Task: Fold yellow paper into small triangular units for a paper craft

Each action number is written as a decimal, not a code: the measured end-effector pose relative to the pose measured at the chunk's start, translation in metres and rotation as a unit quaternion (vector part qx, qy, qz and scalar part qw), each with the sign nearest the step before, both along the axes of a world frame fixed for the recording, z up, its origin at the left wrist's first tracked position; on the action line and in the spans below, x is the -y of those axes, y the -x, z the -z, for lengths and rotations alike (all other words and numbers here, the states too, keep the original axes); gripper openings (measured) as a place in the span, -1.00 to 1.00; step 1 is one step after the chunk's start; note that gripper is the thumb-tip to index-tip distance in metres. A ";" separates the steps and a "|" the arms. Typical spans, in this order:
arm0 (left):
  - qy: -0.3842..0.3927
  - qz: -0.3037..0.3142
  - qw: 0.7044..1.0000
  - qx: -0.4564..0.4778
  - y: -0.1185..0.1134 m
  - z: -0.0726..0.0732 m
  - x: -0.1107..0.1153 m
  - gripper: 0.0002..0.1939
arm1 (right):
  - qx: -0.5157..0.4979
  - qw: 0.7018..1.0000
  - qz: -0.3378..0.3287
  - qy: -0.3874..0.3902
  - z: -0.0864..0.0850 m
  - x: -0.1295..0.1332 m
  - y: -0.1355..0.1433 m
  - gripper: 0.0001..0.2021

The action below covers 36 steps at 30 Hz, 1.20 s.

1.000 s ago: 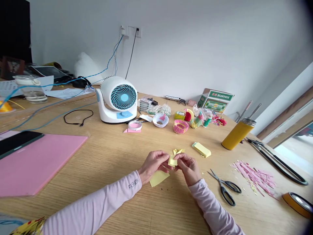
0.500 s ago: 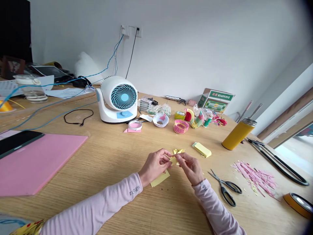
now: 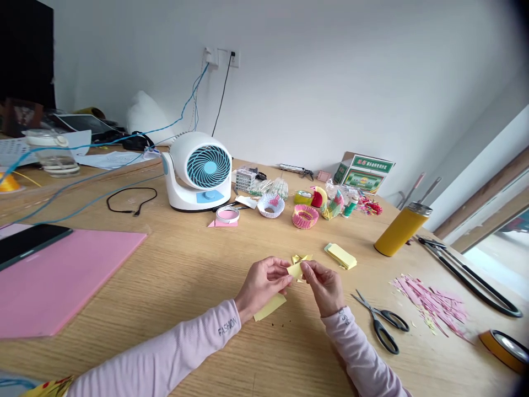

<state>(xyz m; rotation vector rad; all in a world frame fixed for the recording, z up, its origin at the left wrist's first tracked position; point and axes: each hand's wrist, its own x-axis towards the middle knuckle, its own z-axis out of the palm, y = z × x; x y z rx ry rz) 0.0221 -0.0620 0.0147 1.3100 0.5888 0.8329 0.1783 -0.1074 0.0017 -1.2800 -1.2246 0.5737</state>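
Observation:
A small piece of yellow paper point(image 3: 295, 270) is held up between my two hands. My left hand point(image 3: 263, 284) pinches its left side, and the fingertips of my right hand point(image 3: 323, 282) grip its right side. Just behind the fingers, partly hidden, lie several folded yellow paper pieces point(image 3: 301, 258). A flat yellow paper strip point(image 3: 269, 307) rests on the table under my left hand. Beyond my right hand sits a stack of yellow paper strips point(image 3: 341, 256). Black-handled scissors point(image 3: 381, 320) lie spread apart to the right of my right wrist.
Pink paper scraps point(image 3: 432, 303), a tape roll point(image 3: 505, 348) and a yellow tumbler point(image 3: 403, 230) occupy the right side. A white fan point(image 3: 200, 171) stands at back left, with woven paper bowls point(image 3: 305, 216) beside it. Pink sheets point(image 3: 82, 275) bear a phone point(image 3: 33, 242).
The yellow paper between my fingers has turned so more of its flat face shows. My right hand has shifted slightly right. The camera view has tilted up a little.

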 end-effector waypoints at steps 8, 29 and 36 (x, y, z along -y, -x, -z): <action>0.094 -0.015 0.995 0.032 -0.002 0.000 0.002 -0.66 | -0.005 0.999 0.013 -0.040 0.000 0.001 0.005 -0.80; -0.085 -0.019 0.996 -0.002 0.003 -0.006 0.004 -0.76 | -0.028 0.998 -0.036 -0.052 0.002 0.005 0.004 -0.85; -0.088 -0.004 0.996 0.001 0.003 -0.007 0.009 -0.76 | 0.039 0.998 -0.002 -0.039 -0.003 0.008 0.009 -0.77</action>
